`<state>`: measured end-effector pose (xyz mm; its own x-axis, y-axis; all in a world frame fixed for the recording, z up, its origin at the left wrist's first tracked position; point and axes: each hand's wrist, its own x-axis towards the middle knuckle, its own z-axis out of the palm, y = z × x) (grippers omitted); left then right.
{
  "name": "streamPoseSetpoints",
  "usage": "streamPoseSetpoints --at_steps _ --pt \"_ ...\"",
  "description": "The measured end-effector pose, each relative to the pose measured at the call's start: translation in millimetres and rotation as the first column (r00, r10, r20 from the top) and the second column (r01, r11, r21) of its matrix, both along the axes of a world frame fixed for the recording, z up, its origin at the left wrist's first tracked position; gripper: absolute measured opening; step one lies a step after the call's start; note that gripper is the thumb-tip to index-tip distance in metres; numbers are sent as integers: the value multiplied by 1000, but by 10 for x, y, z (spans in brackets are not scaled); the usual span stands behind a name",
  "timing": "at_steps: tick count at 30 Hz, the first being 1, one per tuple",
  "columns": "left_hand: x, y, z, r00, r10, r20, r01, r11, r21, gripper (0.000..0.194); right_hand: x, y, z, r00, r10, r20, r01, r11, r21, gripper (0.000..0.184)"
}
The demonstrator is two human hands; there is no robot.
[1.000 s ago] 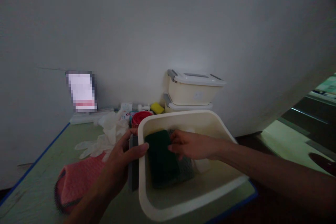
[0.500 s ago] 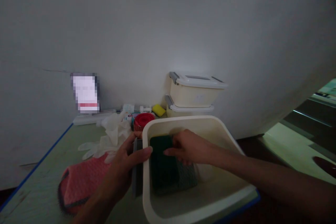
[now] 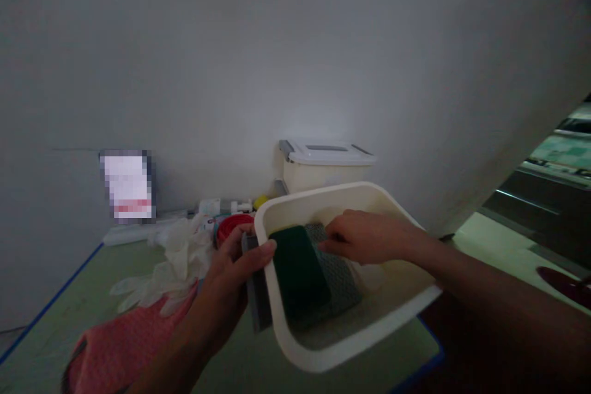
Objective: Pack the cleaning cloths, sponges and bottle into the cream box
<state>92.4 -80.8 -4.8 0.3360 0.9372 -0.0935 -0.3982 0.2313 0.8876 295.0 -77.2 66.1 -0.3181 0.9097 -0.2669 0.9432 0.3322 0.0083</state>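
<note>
A cream plastic bin [image 3: 323, 362] is tilted above the table, with my left hand [image 3: 240, 265] closed around its left rim and grey side handle [image 3: 257, 295]; the thumb lies over the rim. Inside, a dark green scouring pad [image 3: 300, 271] with a thin yellow edge rests against the left wall. A grey textured cloth [image 3: 339, 277] lies partly beneath it. My right hand [image 3: 364, 237] reaches into the bin from the right, its fingers curled at the cloth's upper right edge. Whether anything is between those fingers is hidden. A pale item [image 3: 369, 277] sits below that hand.
Left on the green table [image 3: 221, 363] are a pink cloth [image 3: 124, 338] and white gloves [image 3: 180, 258]. Behind the bin are a red roll [image 3: 233, 226], a yellow item [image 3: 260, 201] and lidded boxes [image 3: 327, 172]. A blurred screen [image 3: 128, 184] leans on the wall.
My right hand has moved right, off the green pad, and more of the grey cloth shows. The bin is tilted more, with my left hand still on its rim. The view has shifted.
</note>
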Motion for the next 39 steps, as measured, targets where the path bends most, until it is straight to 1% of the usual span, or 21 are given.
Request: streamPoseSetpoints --at_steps 2,4,5,7,9,11,13,17,20,22,25,27,29,31,33,34,35,36,38,39 --pt "175 54 43 999 -47 9 47 998 42 37 174 38 -8 995 -97 -6 96 989 -109 43" --pt "342 137 28 994 -103 23 102 994 42 35 359 89 -78 982 -187 -4 182 963 -197 46" --pt "417 187 2 992 -123 26 122 992 30 34 451 119 -128 978 -209 11 207 955 -213 47" --pt "549 291 -74 991 -134 31 134 991 2 32 623 182 -237 969 -243 39 245 943 -223 47" --pt "655 388 -164 992 -120 44 120 993 -13 33 769 247 -331 963 -266 49 271 937 -220 46" --pt "740 471 -254 995 -97 32 97 995 -4 34 872 307 -391 958 -282 48 285 935 -210 45" --pt "803 538 -338 996 -89 -11 89 996 18 34 920 353 -422 959 -282 38 284 941 -183 45" --pt "832 620 -459 987 -112 -119 117 992 41 34 845 366 -456 977 -210 -21 209 977 -50 44" --pt "784 644 -480 962 -131 -241 143 989 32 35 711 313 -487 986 -148 -80 150 988 24 41" --pt "752 653 -469 933 -125 -337 148 988 43 37 625 267 -499 985 -128 -114 135 989 54 39" --pt "717 667 -441 882 -65 -467 137 983 121 36 516 192 -488 981 -114 -157 132 985 111 36" --pt "669 675 -406 851 -13 -525 129 974 186 36 447 139 -462 975 -115 -189 150 972 182 33" --pt "560 672 -342 830 32 -557 120 964 236 37 368 93 -425 966 -122 -229 182 948 262 32" --pt "374 657 -244 786 96 -611 115 948 298 35 272 68 -383 954 -118 -274 207 924 323 32" --pt "125 639 -125 608 240 -756 191 880 434 32 155 73 -343 944 -96 -315 213 908 361 32" --pt "-9 634 -67 538 297 -789 249 838 486 32 88 85 -327 940 -79 -330 208 904 374 32" --pt "-142 633 -14 482 328 -813 300 810 504 33 17 102 -313 938 -61 -340 197 903 383 32" --pt "-267 637 31 443 330 -833 354 790 501 33 -60 123 -303 940 -43 -339 182 903 390 31" --pt "-480 659 90 342 322 -883 459 763 456 35 -228 177 -293 954 -8 -301 132 911 392 32" --pt "-564 677 103 306 304 -902 503 753 425 36 -319 212 -291 965 4 -261 99 919 383 32"
